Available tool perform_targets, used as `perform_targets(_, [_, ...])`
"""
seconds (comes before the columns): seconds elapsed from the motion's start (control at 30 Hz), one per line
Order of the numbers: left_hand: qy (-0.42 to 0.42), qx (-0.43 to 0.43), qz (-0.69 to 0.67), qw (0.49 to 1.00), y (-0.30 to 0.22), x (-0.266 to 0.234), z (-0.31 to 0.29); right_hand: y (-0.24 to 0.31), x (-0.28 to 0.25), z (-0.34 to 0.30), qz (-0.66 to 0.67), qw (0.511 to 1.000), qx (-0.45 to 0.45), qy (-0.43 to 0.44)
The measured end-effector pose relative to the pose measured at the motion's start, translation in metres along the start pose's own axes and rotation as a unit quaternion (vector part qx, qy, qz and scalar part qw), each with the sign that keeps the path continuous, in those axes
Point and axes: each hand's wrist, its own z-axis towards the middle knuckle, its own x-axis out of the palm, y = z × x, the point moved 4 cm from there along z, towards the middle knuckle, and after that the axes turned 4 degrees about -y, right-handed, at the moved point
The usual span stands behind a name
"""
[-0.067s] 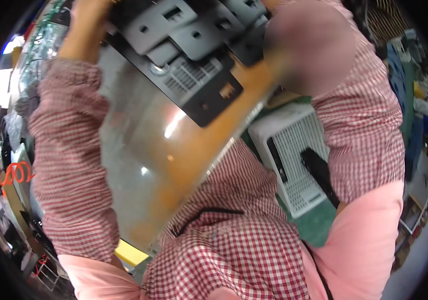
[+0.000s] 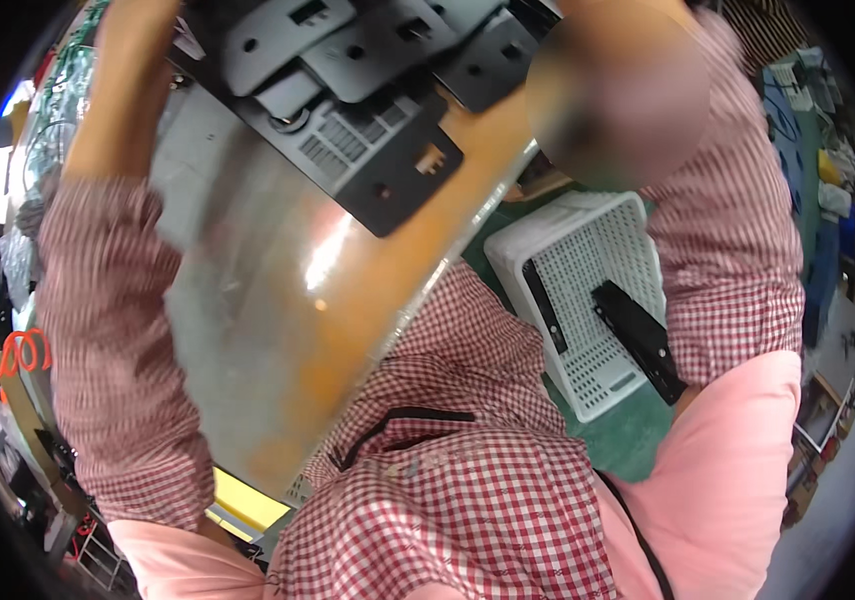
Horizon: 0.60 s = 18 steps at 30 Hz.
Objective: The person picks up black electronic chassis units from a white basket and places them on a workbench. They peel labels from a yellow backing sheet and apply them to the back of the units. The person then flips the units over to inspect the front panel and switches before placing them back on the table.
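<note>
Where my bare left forearm point(image 2: 123, 110) runs up past 10 o'clock and my right forearm point(image 2: 638, 30) past 1 o'clock, both hands lie beyond the top edge, so I cannot tell how widely the fingers of my left grip or my right grip are spread, nor what they have hold of. A round blurred patch also covers part of my right arm. Between the forearms, at 12 o'clock, dark flat panels point(image 2: 383, 50) with round and squarish holes lie overlapping on the tabletop point(image 2: 238, 310). Nearest me in that pile, a black plate point(image 2: 398, 200) with a grey slotted section points its rounded end toward the centre of my view, and a smaller dark piece point(image 2: 488, 65) sits just beside it toward 1 o'clock. The tabletop has a shiny surface, and its edge slants from 1 o'clock down to 7. Past that edge, at 3 o'clock, a white slotted crate point(image 2: 603, 405) sits tilted over the green floor point(image 2: 623, 450), with a long black part point(image 2: 638, 335) and a thin black strip point(image 2: 545, 305) showing at it. Farther out, an orange coiled hose point(image 2: 23, 352) hangs at 9 o'clock.
</note>
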Motion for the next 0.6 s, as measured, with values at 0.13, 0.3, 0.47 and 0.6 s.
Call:
perform_targets(0.13, [0.229, 0.299, -0.034, 0.926, -0.032, 0.005, -0.096, 0.075, -0.061, -0.179, 0.312, 0.905, 0.245, 0.153])
perform_targets(0.3, [0.330, 0.119, -0.065, 0.934, -0.028, -0.057, -0.219, 0.106, -0.084, -0.305, 0.276, 0.839, 0.188, 0.429])
perform_targets(0.47, [0.348, 0.015, -0.079, 0.934, -0.004, -0.091, -0.245, 0.156, -0.048, -0.407, 0.100, 0.779, 0.307, 0.537])
perform_targets(0.6, [0.306, -0.015, -0.077, 0.949, -0.004, -0.101, -0.265, 0.174, -0.045, -0.430, 0.055, 0.871, 0.291, 0.393])
